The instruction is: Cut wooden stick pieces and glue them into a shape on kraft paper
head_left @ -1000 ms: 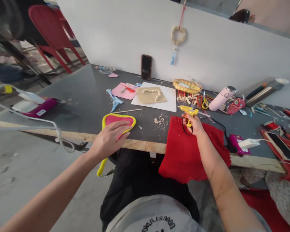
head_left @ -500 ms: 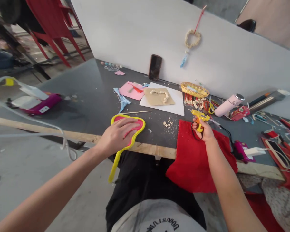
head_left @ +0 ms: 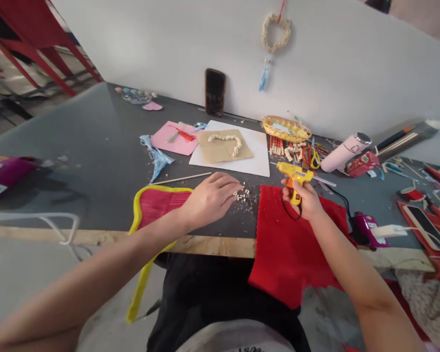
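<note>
My right hand (head_left: pixel 303 200) is closed around the handle of a yellow glue gun (head_left: pixel 292 172), held over a red cloth (head_left: pixel 286 239) that hangs off the table edge. My left hand (head_left: pixel 209 198) reaches across the table, fingers curled down at a small pile of pale beads (head_left: pixel 243 194). Under my left forearm lies a heart-shaped pink fan with a yellow rim (head_left: pixel 152 208); its yellow handle hangs below the table edge. I cannot make out whether the fingertips pinch a bead.
A white board (head_left: pixel 258 156) carries a brown card with a bead heart (head_left: pixel 223 143). Behind are a phone (head_left: pixel 214 91), a woven basket (head_left: pixel 286 129), scissors, a pink bottle (head_left: pixel 342 151), pink paper (head_left: pixel 170 138) and a thin stick (head_left: pixel 183 178). Clutter fills the right side.
My left hand left the fan and moved right to the bead pile. The right hand keeps the glue gun in about the same spot. My head turned down and right.
</note>
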Demonstrator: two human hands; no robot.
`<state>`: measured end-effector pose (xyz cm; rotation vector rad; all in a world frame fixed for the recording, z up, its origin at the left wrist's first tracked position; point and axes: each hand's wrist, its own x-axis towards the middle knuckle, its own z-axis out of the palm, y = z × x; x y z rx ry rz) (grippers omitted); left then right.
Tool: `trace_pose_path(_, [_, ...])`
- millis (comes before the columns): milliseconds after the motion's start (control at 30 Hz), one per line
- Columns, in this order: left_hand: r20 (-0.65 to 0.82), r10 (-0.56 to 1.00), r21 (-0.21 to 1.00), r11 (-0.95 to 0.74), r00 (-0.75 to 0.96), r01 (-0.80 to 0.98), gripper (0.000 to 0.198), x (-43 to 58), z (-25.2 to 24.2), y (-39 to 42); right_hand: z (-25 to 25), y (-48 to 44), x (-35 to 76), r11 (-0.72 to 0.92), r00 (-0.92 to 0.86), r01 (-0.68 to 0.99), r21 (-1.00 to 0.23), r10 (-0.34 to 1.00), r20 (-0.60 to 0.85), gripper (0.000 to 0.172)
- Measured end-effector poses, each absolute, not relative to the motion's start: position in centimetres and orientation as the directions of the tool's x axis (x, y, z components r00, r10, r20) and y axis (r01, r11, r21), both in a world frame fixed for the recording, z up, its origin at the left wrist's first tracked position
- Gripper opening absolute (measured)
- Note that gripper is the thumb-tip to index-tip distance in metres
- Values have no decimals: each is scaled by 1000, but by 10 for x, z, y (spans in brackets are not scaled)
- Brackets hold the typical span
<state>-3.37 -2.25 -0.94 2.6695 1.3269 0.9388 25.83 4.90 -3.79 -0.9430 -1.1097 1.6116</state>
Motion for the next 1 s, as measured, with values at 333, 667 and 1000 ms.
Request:
trace_pose_path(333, [545,731,333,-639,411,694,33,-8,-38,35,-61,56,239,-197,-254,-345,-918,961,-111,27])
trace_pose_path(667, [375,821,443,-567,431,695,22,-40,-46,50,-64,63,250,-253,-478,-181,-951,867,-140,33])
trace_pose_path(1000, [152,805,436,-575,573,692,26,-51,-40,46,-64,67,251,-302,-511,-219,-928,845,-155,30])
